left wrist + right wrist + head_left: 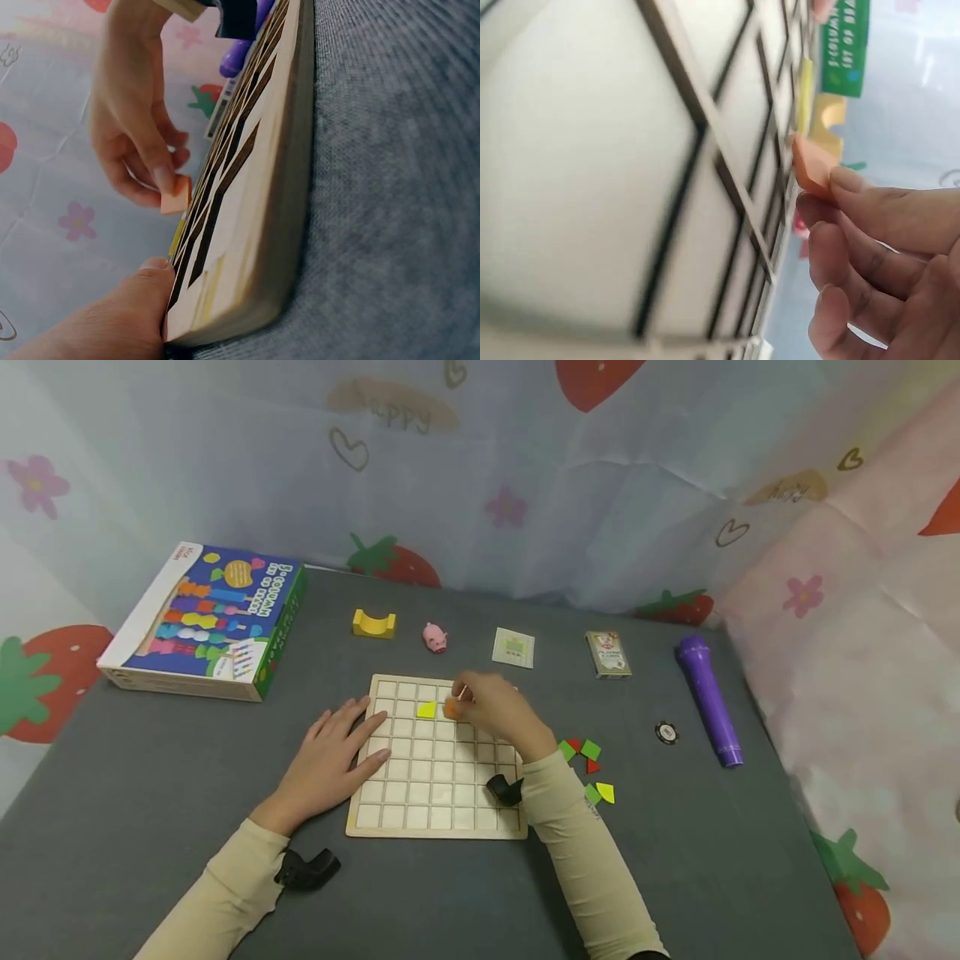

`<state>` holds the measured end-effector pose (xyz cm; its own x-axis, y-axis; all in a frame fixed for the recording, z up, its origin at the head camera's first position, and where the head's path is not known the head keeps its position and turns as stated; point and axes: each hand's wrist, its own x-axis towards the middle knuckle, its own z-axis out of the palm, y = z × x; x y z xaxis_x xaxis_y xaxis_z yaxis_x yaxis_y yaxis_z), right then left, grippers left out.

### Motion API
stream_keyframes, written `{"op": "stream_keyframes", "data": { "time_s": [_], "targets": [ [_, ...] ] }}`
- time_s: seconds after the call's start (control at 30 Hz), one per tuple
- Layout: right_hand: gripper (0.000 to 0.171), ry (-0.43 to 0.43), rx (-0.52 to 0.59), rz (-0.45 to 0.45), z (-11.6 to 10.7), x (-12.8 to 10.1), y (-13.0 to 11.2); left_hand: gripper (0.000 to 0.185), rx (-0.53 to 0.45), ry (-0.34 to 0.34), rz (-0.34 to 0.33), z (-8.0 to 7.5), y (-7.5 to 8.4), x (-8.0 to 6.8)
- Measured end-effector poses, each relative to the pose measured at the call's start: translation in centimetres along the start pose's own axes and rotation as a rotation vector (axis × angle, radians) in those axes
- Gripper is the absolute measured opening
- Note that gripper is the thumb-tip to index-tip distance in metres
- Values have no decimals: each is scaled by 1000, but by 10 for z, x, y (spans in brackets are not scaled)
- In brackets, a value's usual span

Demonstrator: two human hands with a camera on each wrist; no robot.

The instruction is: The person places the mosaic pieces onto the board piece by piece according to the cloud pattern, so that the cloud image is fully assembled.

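Note:
A wooden grid board [420,793] lies on the grey table. My left hand [333,756] rests flat on its left edge with straight fingers; its thumb [142,289] touches the board's rim [262,225]. My right hand [491,706] pinches a small orange tile [452,709] just above a cell in the board's second row. That orange tile [810,166] and the same tile [175,195] show at my fingertips in both wrist views. A yellow tile [426,711] sits in the cell to its left, also seen edge-on as a yellow tile [805,94].
Loose green, red and yellow tiles [588,768] lie right of the board. Behind it stand a yellow arch block [373,623], a pink pig [434,637], a card [513,647] and a card deck [608,654]. A game box [206,620] lies far left, a purple torch [708,697] right.

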<state>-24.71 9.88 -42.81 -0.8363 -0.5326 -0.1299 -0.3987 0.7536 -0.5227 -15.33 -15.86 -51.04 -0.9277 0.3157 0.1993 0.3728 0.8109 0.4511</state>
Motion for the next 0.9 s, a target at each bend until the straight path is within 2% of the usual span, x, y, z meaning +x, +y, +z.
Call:
{"op": "stream_keyframes", "data": {
  "time_s": [0.17,0.63,0.8,0.9],
  "targets": [
    [15,-5,-10,8,10,2,2,60,-2,-8,0,3,3,0],
    [23,-58,-52,32,8,4,-3,60,7,-3,-5,1,5,2],
    [19,-61,-105,20,10,5,-6,60,3,2,-3,1,3,2],
    [27,-71,-149,32,9,2,-10,60,1,2,-10,1,2,1]
  ]
}}
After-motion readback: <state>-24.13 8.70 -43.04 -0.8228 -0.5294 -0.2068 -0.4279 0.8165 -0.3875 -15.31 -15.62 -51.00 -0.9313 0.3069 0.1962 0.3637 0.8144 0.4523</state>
